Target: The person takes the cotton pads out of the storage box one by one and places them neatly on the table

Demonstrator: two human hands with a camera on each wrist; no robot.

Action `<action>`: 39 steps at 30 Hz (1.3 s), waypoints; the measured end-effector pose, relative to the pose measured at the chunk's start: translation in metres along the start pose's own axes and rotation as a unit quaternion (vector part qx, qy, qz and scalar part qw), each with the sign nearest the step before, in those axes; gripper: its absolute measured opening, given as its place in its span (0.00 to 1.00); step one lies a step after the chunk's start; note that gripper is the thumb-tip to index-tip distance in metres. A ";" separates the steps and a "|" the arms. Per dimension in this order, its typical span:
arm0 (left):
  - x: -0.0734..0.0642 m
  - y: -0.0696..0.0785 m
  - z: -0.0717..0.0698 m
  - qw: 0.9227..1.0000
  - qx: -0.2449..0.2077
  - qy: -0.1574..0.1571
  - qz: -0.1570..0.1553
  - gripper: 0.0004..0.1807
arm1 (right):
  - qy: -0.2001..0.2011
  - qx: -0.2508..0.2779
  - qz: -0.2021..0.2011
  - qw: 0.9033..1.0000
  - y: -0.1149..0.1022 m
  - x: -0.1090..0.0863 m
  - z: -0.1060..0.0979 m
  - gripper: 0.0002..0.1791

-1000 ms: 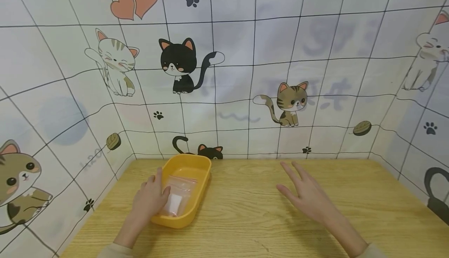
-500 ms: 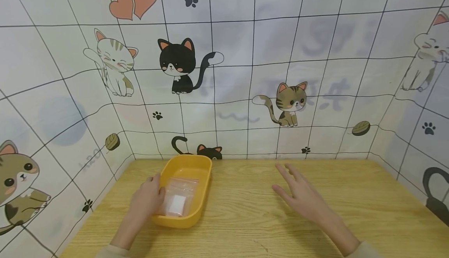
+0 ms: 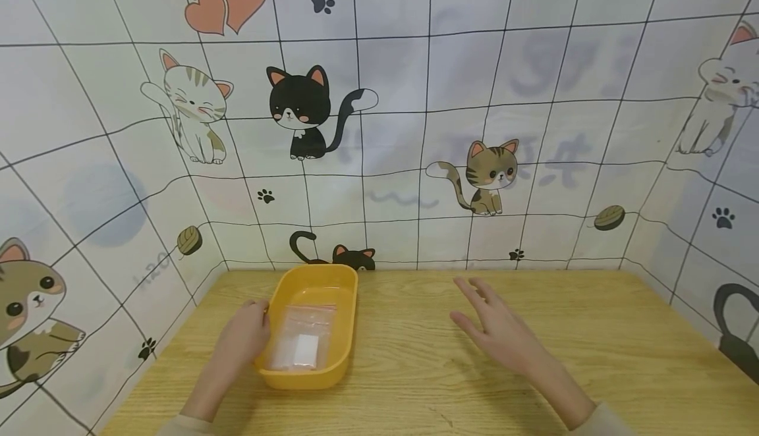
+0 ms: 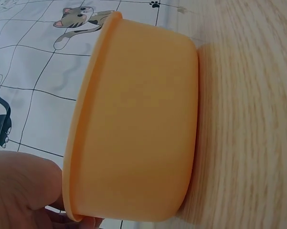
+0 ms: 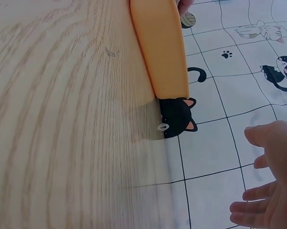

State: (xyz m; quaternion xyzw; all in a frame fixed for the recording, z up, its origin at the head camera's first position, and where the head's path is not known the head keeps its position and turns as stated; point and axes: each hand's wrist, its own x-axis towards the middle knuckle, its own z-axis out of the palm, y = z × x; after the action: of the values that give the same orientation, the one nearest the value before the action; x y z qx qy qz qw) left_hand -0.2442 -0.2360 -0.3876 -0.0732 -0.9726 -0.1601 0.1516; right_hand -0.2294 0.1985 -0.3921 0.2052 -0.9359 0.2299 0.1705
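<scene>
A yellow plastic bin (image 3: 346, 350) with rounded corners stands on the left part of the table. Inside it lies a clear zip bag (image 3: 320, 324) with a small white rectangle (image 3: 306, 350) in or under it; which, I cannot tell. The left hand (image 3: 244, 334) grips the bin's left rim, fingers mostly hidden in the head view. Close up in the left wrist view, the thumb (image 4: 28, 179) lies at the rim and fingertips show past the bin's end. To the right of the bin, the right hand (image 3: 501, 330) hovers over the table with spread fingers, touching nothing.
The wooden table (image 3: 403, 370) runs back to a white wall cover (image 3: 391, 133) printed with cats and black grid lines. That cover also encloses the left and right sides. The bin's far end stands close to the back edge.
The left hand's fingers have moved from over the bin's inside to its left rim. The zip bag is less covered now. The right hand has drifted slightly left.
</scene>
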 end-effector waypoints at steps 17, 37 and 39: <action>0.007 -0.018 -0.001 0.984 -0.169 -0.042 -0.027 0.13 | 0.002 0.024 -0.011 1.000 -0.013 0.010 0.007 0.33; 0.006 -0.020 0.000 0.933 -0.338 -0.079 -0.094 0.17 | -0.019 0.150 -0.009 0.988 -0.034 0.031 0.019 0.29; 0.007 -0.018 0.001 0.930 -0.346 -0.083 -0.094 0.17 | -0.021 0.155 -0.013 0.988 -0.036 0.035 0.021 0.29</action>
State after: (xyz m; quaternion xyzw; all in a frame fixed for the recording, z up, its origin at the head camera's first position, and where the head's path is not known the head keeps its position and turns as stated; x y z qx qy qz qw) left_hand -0.2543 -0.2522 -0.3915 -0.0425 -0.8684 -0.4936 0.0203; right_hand -0.2473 0.1484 -0.3819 0.2463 -0.8897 0.3651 0.1203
